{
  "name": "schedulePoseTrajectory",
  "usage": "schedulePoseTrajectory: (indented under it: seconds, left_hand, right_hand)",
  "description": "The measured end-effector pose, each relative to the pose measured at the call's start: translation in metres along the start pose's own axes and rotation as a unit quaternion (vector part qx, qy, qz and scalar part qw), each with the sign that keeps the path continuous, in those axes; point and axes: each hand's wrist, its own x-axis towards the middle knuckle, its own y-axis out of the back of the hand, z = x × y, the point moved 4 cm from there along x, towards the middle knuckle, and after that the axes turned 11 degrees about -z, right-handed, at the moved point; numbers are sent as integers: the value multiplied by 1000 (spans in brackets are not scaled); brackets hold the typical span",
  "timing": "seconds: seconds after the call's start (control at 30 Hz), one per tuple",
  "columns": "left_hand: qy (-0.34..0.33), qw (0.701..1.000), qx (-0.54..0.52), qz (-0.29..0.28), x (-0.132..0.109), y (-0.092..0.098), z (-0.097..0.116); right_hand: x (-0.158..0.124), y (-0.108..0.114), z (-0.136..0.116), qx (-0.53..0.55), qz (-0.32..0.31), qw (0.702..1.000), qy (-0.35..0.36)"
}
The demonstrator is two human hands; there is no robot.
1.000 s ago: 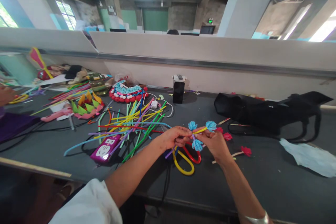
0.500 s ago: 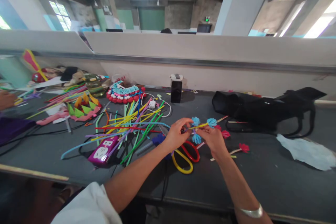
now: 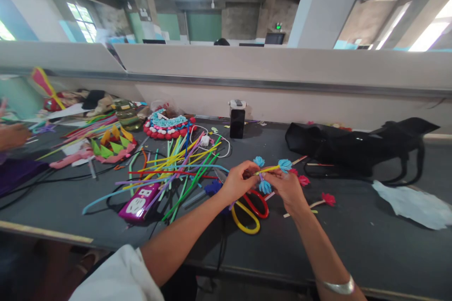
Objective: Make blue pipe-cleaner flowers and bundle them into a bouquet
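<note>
My left hand (image 3: 239, 181) and my right hand (image 3: 286, 186) meet over the dark table (image 3: 353, 249), both pinched on a small bunch of blue tufted flowers on straw stems (image 3: 271, 169). Three blue tufts show around my fingers, one on a yellow stem. Under my hands lie scissors with red and yellow handle loops (image 3: 251, 209). Red paper flowers on sticks (image 3: 326, 199) lie just right of my right hand. A spread of coloured straws (image 3: 176, 164) lies left of my left hand.
A pink power strip (image 3: 138, 203) sits among the straws. A black bag (image 3: 353, 146) lies at the right, with a pale plastic sheet (image 3: 413, 204) beside it. A phone on a stand (image 3: 237, 120) and a beaded craft piece (image 3: 165, 126) stand farther back. Another person's hand (image 3: 12, 135) shows at far left.
My hands rose slightly from the scissors and my left fingers shifted their pinch on the flower stems. The hand at the far left moved a little.
</note>
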Motion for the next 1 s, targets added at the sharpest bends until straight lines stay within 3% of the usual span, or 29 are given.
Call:
schedulePoseTrajectory:
  seconds: [0.1,0.27,0.37,0.43,0.6,0.9,1.0]
  left_hand:
    - [40,995,-81,-39,0,-3,-4]
    - [41,986,-154,-47,-1,-2,3]
    - [70,960,-268,-48,1,-1,1]
    - [115,934,-330,-78,2,-3,-4]
    - [175,893,-386,-152,3,-4,-13]
    - [152,928,-339,-24,2,1,-13]
    - [157,923,-350,-35,1,-1,-12]
  right_hand:
    - [0,1,0,-12,-19,1000,15]
    - [2,3,0,-20,-46,998,24]
    - [3,7,3,-21,-30,999,10]
    - [3,9,4,-13,-28,999,-5]
    - [2,8,5,-18,-20,999,-22]
    - [-5,-3,1,-11,22,998,-60]
    - [-6,-7,2,8,-17,996,-90]
